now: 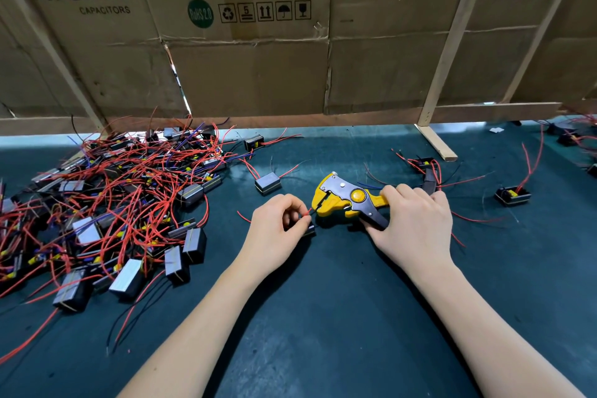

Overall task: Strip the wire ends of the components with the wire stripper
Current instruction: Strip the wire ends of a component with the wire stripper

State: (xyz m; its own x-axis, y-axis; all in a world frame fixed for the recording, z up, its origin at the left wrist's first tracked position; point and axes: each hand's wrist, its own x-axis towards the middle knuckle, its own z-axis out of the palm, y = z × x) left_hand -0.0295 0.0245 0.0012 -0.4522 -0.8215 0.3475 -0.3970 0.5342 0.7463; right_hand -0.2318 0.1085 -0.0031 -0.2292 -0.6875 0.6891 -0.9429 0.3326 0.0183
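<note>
One head-worn wide-angle view, looking forward and down, close over the table (323, 317); cardboard wall (258, 74) fills the top.

Cardboard wall (258, 74) reads "AiSHi CAPACITORS" and "RoHS 2.0"

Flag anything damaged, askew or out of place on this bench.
The cardboard backdrop is torn along a seam, light showing through. Components lie in a tangled pile, strays scattered by the wire stripper. Nothing else stands out.
</note>
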